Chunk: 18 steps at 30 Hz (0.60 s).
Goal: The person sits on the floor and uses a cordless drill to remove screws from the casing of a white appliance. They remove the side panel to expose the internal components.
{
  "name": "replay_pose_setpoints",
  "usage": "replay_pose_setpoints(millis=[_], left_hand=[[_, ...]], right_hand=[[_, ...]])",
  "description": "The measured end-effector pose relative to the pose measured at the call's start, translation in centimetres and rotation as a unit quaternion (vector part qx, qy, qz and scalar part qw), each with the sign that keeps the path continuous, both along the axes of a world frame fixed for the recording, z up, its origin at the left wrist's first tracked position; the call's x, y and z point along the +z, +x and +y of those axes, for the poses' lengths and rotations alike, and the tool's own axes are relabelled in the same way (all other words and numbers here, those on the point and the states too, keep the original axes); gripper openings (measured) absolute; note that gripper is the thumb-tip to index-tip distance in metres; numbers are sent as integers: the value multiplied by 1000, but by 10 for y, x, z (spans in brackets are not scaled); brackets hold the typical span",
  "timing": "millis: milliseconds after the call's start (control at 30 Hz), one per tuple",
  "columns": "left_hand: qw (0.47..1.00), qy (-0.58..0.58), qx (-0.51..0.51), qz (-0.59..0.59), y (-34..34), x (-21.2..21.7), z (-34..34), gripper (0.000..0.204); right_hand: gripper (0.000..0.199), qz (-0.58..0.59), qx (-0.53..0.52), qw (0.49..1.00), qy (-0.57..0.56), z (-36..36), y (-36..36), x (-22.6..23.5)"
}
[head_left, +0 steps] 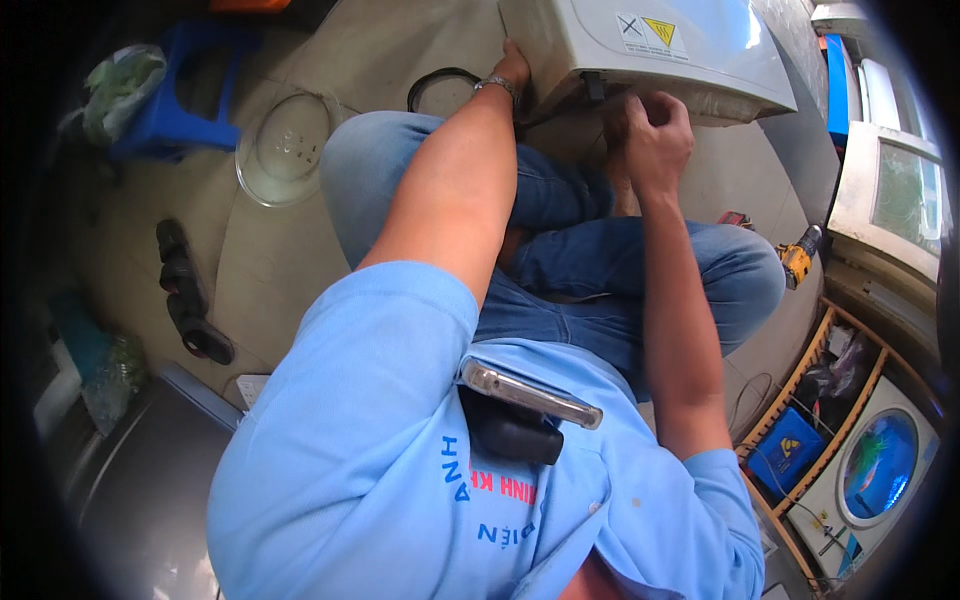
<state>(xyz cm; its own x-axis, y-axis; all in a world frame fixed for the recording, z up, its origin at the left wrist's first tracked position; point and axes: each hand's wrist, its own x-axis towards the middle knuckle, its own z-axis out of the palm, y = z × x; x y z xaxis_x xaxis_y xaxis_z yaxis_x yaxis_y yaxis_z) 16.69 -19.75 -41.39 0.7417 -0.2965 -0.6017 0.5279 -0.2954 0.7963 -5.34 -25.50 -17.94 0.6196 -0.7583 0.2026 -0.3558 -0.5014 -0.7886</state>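
Note:
I sit cross-legged on the floor in blue jeans and a light blue shirt. A white appliance casing (690, 50) stands in front of my knees. My left hand (512, 68), with a metal watch on the wrist, rests against the casing's left side. At the casing's lower edge my right hand (655, 135) is curled into a fist; whether it holds a small part or tool is hidden by the fingers. A phone (530, 393) sticks out of my shirt pocket.
A round glass plate (285, 148) and a black ring (440, 85) lie on the tiled floor to the left. A blue plastic stool (175, 100) stands far left. A yellow cordless drill (798, 260) lies at right, by a wooden crate (815, 420) and white appliances (885, 190).

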Motion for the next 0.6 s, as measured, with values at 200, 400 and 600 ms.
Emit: replay_pose_setpoints(millis=[200,400,600], left_hand=[[995,41,-59,67,-48,68,0,89],[996,-14,-56,75,-43,35,22,90],[975,-54,-85,198,-45,91,38,97]], right_hand=[[47,1,7,942,-336,-53,-9,-28],[58,41,-39,948,-315,-77,-8,-42],[50,-79,-62,993,-60,-143,-37,-27]])
